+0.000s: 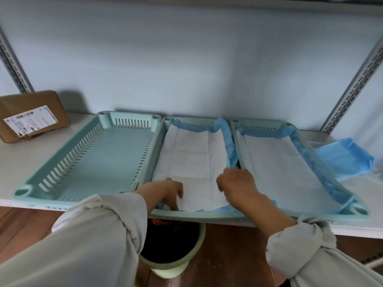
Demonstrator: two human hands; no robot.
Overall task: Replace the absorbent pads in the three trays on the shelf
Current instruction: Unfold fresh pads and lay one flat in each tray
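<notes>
Right now both hands are down on the white absorbent pad with blue backing [192, 162] lying in the middle pale-green slotted plastic tray [163, 129] of three on the white shelf [41, 154]. Left hand [169, 190] sits at the pad's near-left corner, fingers curled down onto the near edge, looks like a pinch of the sheet. Right hand [235, 186] is at the near-right, fingers curled round the blue edge where it rides up the tray wall.

Key relation: pad lies straight ahead of both hands, long axis running away from the person toward the back wall, same as the tray. Hands hold only the near short end, one per side, about equally near; far end is well beyond them, blue border turned up against the back rim. Judgement: any move on the pad, lifting out or smoothing in, goes along that long axis.

Beyond the left hand, the left pale-green slotted tray [62, 162] shows a bare floor, no pad. Past the right hand, the right pale-green tray [259, 123] holds a white blue-edged pad [275, 162]. Further right, a crumpled blue-backed sheet [344, 160] on the shelf. Far left, a brown parcel with a label [31, 114]. Below the hands, a pale-green bin with a dark liner [172, 249] on the floor
</notes>
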